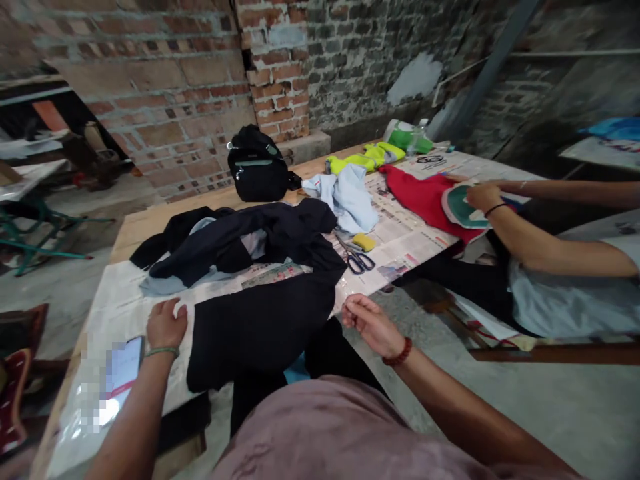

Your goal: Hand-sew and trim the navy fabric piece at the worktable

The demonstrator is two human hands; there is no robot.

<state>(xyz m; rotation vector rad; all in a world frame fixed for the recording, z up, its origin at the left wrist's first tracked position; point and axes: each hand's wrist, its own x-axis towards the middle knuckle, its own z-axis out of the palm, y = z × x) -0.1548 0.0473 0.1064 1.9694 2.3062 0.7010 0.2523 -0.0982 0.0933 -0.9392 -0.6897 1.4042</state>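
Observation:
My left hand (167, 325) rests palm down on the newspaper-covered table, just left of a black cloth (260, 327), with its thumb apart from the fingers. The cloth hangs over the near table edge onto my lap. Right of it, my right hand (371, 325) is raised off the edge, thumb and fingertips pinched together. Whatever is in that pinch, if anything, is too small to make out. Scissors (359, 260) with dark handles lie beyond this hand, beside a yellow sponge-like piece (364, 241). Dark garments (250, 237) are heaped behind the black cloth.
A phone (124, 367) lies by my left forearm. Farther back are a black bag (261, 163), a pale blue cloth (350, 197), a neon yellow cloth (365, 158) and a plastic bottle (417, 138). At right, a co-worker's hands (485, 197) handle red and green fabric (417, 193).

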